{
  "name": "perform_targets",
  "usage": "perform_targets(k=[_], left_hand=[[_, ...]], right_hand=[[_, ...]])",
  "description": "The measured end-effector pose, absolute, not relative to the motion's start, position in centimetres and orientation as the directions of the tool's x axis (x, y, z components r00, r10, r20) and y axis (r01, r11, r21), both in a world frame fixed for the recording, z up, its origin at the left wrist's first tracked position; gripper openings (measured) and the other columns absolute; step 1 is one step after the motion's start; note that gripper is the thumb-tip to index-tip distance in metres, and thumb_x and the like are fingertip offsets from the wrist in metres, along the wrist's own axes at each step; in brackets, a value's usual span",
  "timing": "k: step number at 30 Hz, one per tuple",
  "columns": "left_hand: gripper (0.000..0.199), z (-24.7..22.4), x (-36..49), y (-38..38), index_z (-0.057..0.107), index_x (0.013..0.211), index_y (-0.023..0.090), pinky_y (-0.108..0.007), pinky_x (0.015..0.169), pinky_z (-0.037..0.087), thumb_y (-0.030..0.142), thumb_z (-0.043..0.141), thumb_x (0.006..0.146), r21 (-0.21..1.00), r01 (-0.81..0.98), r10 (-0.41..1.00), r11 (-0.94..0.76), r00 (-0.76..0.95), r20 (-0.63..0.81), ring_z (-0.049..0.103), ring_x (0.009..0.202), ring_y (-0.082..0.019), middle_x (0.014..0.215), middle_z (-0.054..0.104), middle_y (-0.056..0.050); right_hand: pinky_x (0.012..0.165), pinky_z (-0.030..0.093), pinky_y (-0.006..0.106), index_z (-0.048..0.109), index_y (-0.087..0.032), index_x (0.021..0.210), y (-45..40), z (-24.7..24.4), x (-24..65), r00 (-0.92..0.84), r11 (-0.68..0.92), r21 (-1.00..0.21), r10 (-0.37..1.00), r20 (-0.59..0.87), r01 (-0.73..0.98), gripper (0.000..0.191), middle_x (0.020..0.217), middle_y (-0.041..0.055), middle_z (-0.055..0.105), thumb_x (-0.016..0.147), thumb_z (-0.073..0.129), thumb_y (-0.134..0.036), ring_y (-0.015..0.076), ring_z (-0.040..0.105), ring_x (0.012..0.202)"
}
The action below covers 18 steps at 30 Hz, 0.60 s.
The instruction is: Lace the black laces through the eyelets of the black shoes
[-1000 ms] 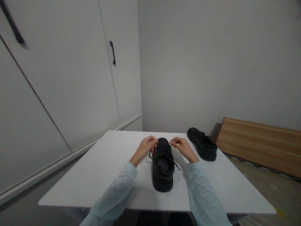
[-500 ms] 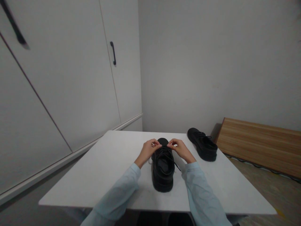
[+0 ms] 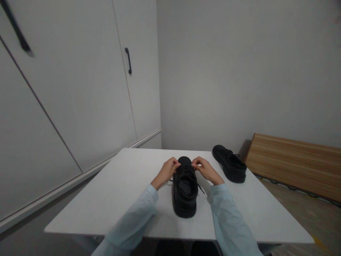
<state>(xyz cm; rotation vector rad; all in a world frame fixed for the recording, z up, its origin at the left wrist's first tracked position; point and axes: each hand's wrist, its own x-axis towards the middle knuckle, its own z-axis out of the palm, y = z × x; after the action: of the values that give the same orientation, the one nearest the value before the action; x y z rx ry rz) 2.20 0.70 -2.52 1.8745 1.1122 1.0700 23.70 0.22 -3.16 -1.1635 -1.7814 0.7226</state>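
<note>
A black lace-up shoe (image 3: 184,206) stands on the white table, toe pointing away from me and heel toward me. Its black shoelace (image 3: 186,173) crosses the front opening, and a loose end hangs out on the right side. At the left edge near the toe, my left hand (image 3: 168,170) is closed in a pinch on the lace. My right hand (image 3: 205,168) pinches the lace on the opposite side, fingertips against the shoe. The bit of lace within each pinch is mostly hidden by the fingers.
A second black shoe (image 3: 231,165) sits at the table's right back edge. The white table (image 3: 128,192) reaches toward a wall. White cabinets (image 3: 80,89) with dark handles rise on the left. A wood-grain panel (image 3: 293,165) lies beyond the table on the right.
Both hands have shifted slightly outward, away from each other, still pinching near the toe end of the lacing. The shoes have stayed in place.
</note>
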Motion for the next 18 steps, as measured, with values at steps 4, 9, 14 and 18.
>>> perform_targets(k=[4,9,14,18], left_hand=[[0.016,-2.5,2.0,0.8,0.052,0.07,0.018,-0.023,0.055,0.04,0.032,0.054,0.078,0.876,0.333,0.923,-0.348,0.286,0.258,0.053,0.055,-0.012,0.058,0.056,0.004],[0.019,-2.6,1.7,0.8,0.053,0.068,0.018,-0.023,0.054,0.042,0.035,0.056,0.075,0.903,0.306,0.936,-0.301,0.274,0.22,0.054,0.055,-0.013,0.057,0.057,0.002],[0.022,-2.9,1.6,0.9,0.053,0.069,0.017,-0.023,0.054,0.042,0.038,0.056,0.075,0.908,0.314,0.942,-0.278,0.273,0.194,0.054,0.055,-0.013,0.06,0.057,0.002],[0.02,-3.0,1.5,1.0,0.053,0.069,0.018,-0.024,0.058,0.041,0.036,0.055,0.077,0.853,0.379,0.922,-0.36,0.283,0.263,0.054,0.059,-0.014,0.062,0.057,0.002]], right_hand=[[0.07,0.05,0.032,0.054,-0.018,0.074,0.4,-3.4,24.0,-0.186,0.386,-0.816,0.922,0.339,0.429,0.022,0.077,0.0019,0.057,0.078,0.059,-0.039,0.0156,0.056,0.073],[0.072,0.049,0.034,0.054,-0.019,0.074,0.6,-4.0,24.4,-0.174,0.356,-0.83,0.934,0.311,0.428,0.023,0.076,0.0018,0.057,0.075,0.061,-0.041,0.0167,0.056,0.075],[0.073,0.047,0.034,0.055,-0.018,0.074,0.7,-4.2,24.6,-0.15,0.324,-0.831,0.946,0.288,0.452,0.026,0.077,0.0021,0.058,0.074,0.061,-0.043,0.0171,0.055,0.075],[0.072,0.048,0.033,0.056,-0.018,0.073,0.4,-3.6,24.3,-0.164,0.313,-0.846,0.949,0.268,0.431,0.025,0.077,0.0024,0.059,0.073,0.062,-0.042,0.0174,0.056,0.076]])
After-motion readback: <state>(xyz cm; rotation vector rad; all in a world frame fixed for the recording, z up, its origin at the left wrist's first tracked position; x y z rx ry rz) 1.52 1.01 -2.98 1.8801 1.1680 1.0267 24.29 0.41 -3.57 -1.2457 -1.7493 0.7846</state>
